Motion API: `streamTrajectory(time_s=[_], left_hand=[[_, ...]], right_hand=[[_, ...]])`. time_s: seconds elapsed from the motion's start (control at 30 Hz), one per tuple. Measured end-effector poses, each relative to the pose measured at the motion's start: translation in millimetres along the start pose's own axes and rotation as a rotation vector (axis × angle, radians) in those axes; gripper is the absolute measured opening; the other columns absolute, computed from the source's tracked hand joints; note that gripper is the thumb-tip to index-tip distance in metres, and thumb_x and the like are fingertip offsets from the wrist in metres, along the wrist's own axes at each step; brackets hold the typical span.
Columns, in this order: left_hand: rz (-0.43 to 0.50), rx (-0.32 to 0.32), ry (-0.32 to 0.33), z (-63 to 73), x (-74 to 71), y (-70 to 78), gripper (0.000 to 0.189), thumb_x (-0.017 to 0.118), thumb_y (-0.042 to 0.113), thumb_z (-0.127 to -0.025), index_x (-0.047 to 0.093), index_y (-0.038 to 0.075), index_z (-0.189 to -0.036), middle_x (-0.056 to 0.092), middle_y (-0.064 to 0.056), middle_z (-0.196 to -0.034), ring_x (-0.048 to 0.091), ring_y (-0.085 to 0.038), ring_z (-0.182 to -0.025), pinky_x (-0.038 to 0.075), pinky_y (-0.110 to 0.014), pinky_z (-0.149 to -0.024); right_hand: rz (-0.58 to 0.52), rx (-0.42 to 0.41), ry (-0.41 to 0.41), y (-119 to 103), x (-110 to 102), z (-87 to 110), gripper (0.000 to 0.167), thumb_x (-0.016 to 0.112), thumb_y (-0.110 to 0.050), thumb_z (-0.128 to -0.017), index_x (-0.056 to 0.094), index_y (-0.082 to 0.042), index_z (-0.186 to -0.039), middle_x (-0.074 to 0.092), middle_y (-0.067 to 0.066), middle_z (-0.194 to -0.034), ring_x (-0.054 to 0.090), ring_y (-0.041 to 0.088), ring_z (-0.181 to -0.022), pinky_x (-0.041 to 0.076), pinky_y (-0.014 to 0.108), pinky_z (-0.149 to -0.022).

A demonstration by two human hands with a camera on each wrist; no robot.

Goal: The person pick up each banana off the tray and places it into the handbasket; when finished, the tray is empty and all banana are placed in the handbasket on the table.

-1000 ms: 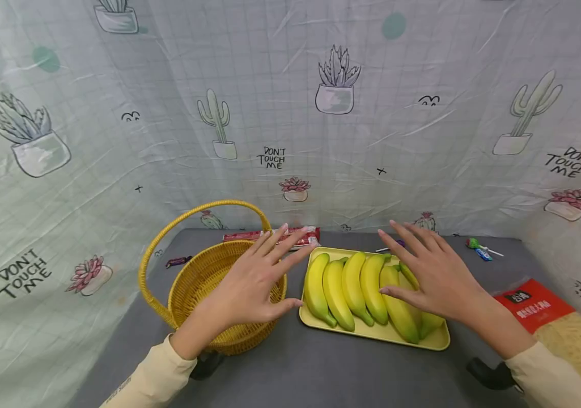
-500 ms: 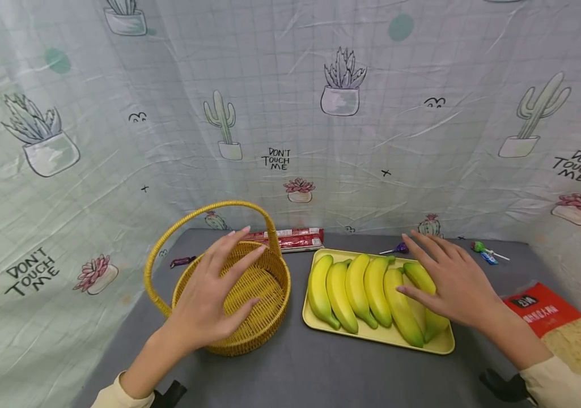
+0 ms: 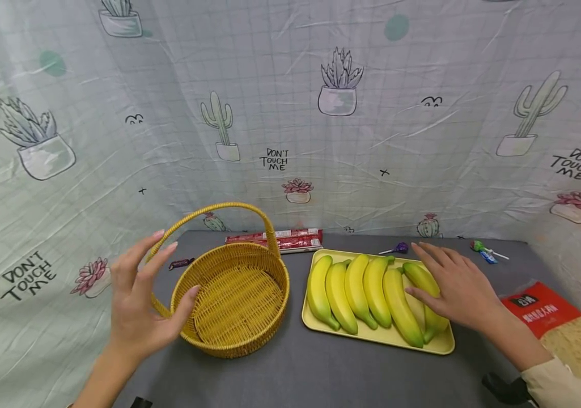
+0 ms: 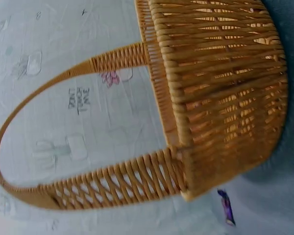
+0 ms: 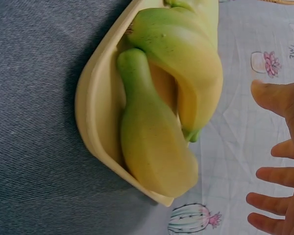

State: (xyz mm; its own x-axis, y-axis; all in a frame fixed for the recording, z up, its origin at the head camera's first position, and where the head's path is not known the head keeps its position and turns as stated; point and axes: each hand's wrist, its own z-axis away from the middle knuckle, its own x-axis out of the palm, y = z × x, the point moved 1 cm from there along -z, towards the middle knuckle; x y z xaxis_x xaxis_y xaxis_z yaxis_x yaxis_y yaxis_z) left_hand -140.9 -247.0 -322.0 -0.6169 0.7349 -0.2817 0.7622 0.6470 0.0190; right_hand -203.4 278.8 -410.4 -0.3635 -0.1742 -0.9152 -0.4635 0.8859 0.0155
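My left hand (image 3: 142, 300) hovers at the left side of a yellow wicker basket (image 3: 234, 347), fingers apart and slightly bent, holding nothing. In the head view its fingertips overlap the basket's arched handle (image 3: 213, 208). The left wrist view shows the woven basket wall (image 4: 225, 88) up close, with the hand almost out of frame. Several bananas (image 3: 355, 289) lie side by side in a shallow pale yellow tray (image 3: 441, 343) right of the basket. Over the tray's right end, my right hand (image 3: 461, 290) is held with spread fingers, apart from the bananas in the right wrist view.
Red packets (image 3: 297, 241) lie behind the basket, and a small dark-wrapped sweet (image 3: 181, 263) is at its left. A purple lollipop (image 3: 401, 247) and a green one (image 3: 478, 246) sit at the back. At right rests a red-topped bag (image 3: 540, 309) of pale, dry food. A printed curtain (image 3: 372, 141) surrounds the table.
My left hand has moved left, from over the basket to its left side, uncovering the inside. The right hand has shifted slightly right over the tray. Basket and bananas stay put.
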Motion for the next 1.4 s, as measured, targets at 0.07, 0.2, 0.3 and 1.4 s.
streamTrajectory(time_s=[0.07,0.2,0.3,1.4], left_hand=[[0.016,-0.036,0.025,3.7,-4.9,-1.8,0.066,0.073,0.047,-0.096,0.063,-0.008,-0.131,0.054,-0.03,-0.14,0.047,-0.046,-0.127,0.034,-0.04,-0.11],[0.138,-0.168,-0.043,16.0,-15.7,-12.7,0.081,0.078,0.043,-0.094,0.049,-0.015,-0.142,0.042,-0.035,-0.148,0.042,-0.042,-0.135,0.033,-0.037,-0.115],[0.236,-0.378,-0.177,37.3,-26.9,-28.4,0.088,0.084,0.019,-0.089,0.036,-0.006,-0.159,0.032,-0.027,-0.16,0.037,-0.031,-0.14,0.031,-0.029,-0.116],[0.261,-0.934,-0.482,141.0,-22.6,-56.8,0.083,0.086,0.004,-0.09,0.04,0.008,-0.159,0.05,-0.019,-0.15,0.063,-0.019,-0.124,0.059,-0.022,-0.087]], right_hand=[[-0.002,0.0,0.007,0.4,1.3,0.7,0.09,0.08,-0.054,-0.091,0.048,-0.003,-0.158,0.051,0.025,-0.15,0.054,0.052,-0.124,0.048,0.073,-0.094],[-0.004,0.019,0.001,0.5,2.2,2.4,0.091,0.082,-0.054,-0.089,0.049,-0.002,-0.157,0.052,0.026,-0.149,0.055,0.052,-0.123,0.049,0.072,-0.091],[-0.008,0.033,-0.016,-0.1,2.5,3.4,0.092,0.081,-0.055,-0.09,0.049,-0.002,-0.157,0.053,0.027,-0.148,0.055,0.052,-0.123,0.05,0.071,-0.089],[-0.069,0.123,-0.095,5.8,24.7,12.9,0.067,0.086,-0.038,-0.089,0.064,0.001,-0.139,0.064,0.027,-0.128,0.061,0.049,-0.109,0.056,0.067,-0.085]])
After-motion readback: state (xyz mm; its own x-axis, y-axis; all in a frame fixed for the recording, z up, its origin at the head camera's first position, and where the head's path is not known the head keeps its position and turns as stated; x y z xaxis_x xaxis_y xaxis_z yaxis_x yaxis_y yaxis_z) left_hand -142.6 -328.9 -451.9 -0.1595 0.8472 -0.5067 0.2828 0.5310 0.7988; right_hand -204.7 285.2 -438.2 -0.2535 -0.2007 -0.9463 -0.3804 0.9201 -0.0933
